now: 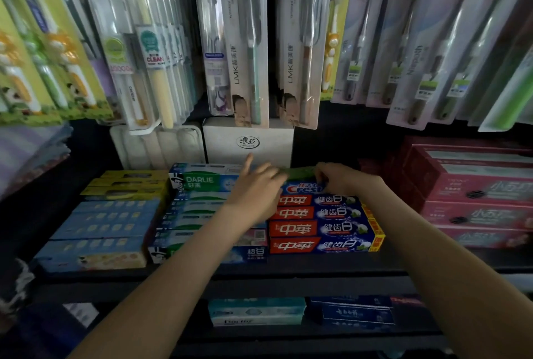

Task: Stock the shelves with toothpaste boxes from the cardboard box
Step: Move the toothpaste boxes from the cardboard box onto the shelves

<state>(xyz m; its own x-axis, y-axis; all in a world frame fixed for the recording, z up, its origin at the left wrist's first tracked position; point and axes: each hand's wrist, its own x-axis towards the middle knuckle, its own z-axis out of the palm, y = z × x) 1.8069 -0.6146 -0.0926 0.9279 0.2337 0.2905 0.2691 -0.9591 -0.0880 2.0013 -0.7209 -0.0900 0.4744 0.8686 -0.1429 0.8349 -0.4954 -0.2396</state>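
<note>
Nearest the viewer, well below the Crest box (300,188), a lower shelf (288,335) carries pale and dark blue boxes (256,312). Above them, the front edge of the main shelf (259,275) runs in front of the Crest box. Just in front of the Crest box, four red-and-blue boxes (320,229) lie stepped down toward that edge. To its left sits a stack of Darlie boxes (202,182).

The left hand (256,188) is at the Crest box's left end. Its index finger is straight and lifted and the other fingers are blurred, so I cannot tell whether it grips anything. The right hand (340,179) is at the right end, fingers curled onto the end of a green toothpaste box (301,172). That box lies just behind and above the Crest box, apparently going onto the back of the row. The hands are apart, with the green box between them.

Behind the Crest box stands a white carton (248,145), and above it hang toothbrush packs (248,41). The cardboard box is out of view.

If the green box is let go before it sits flat, it could slide forward over the Crest box and push the stepped row toward the shelf edge. The left forearm lies across the Darlie boxes, so pulling it back carelessly could drag the top one. A hand lifted high behind the Crest box could catch the hanging packs.
</note>
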